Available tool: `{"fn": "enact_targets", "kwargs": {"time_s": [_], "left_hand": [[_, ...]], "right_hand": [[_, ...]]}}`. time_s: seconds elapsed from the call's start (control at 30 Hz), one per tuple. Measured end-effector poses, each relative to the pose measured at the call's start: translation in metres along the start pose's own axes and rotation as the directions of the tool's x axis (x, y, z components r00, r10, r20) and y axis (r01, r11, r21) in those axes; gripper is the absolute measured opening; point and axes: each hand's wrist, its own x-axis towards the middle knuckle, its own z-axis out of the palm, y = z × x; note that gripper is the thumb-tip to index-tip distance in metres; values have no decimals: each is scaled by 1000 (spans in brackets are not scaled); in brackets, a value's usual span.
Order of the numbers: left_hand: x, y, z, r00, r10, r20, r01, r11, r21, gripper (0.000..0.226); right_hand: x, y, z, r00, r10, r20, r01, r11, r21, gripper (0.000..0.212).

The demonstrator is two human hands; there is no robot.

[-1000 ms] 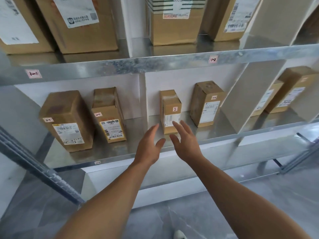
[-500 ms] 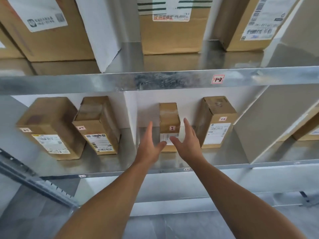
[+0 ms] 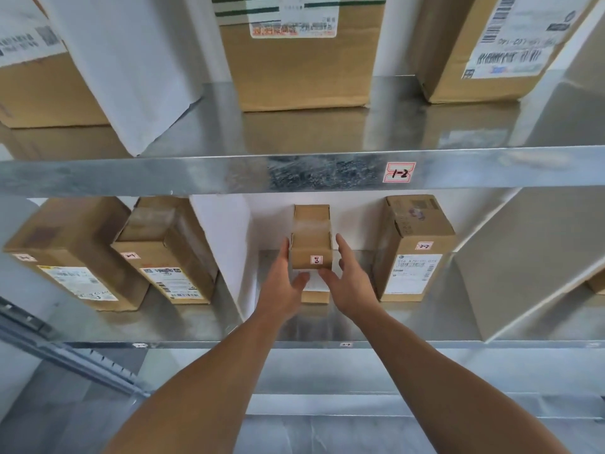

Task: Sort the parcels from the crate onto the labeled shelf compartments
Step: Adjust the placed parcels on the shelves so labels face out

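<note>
A small upright brown parcel [image 3: 311,231] with a red-and-white sticker stands on the middle metal shelf [image 3: 229,345], in the compartment under the label "1-2" [image 3: 399,172]. My left hand [image 3: 281,286] flanks its left side, fingers extended along the edge and thumb across the white front label. My right hand [image 3: 350,286] flanks the right side, thumb near the front and fingers a little off the cardboard. Neither hand is wrapped around the parcel, and it rests on the shelf. The crate is out of view.
A taller parcel [image 3: 414,257] stands just to the right in the same compartment. A white divider [image 3: 222,244] separates the left compartment with two parcels [image 3: 75,253] [image 3: 163,253]. A slanted divider [image 3: 530,257] is on the right. Bigger boxes [image 3: 301,70] fill the shelf above.
Both hands have reached forward into the compartment, from in front of the shelf edge to either side of the small parcel. The view has moved closer to the shelf.
</note>
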Motion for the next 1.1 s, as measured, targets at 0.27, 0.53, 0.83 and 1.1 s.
{"fn": "enact_targets", "kwargs": {"time_s": [0.27,0.53,0.83,1.1], "left_hand": [[1,-2,9,999,-38,-6,38,999,-12,54],[3,-3,13,998,-51,-44,52,998,30,37],[0,0,11,996,-87,-22,87,996,36,38],[-7,5,10,994,-102,-46,101,994,-27,46]], "right_hand": [[5,10,8,1000,-7,29,5,996,94,58],[8,10,9,999,-38,-2,38,992,121,42],[6,11,6,999,-28,30,23,990,139,50],[4,12,1,998,24,57,-31,991,131,59]]}}
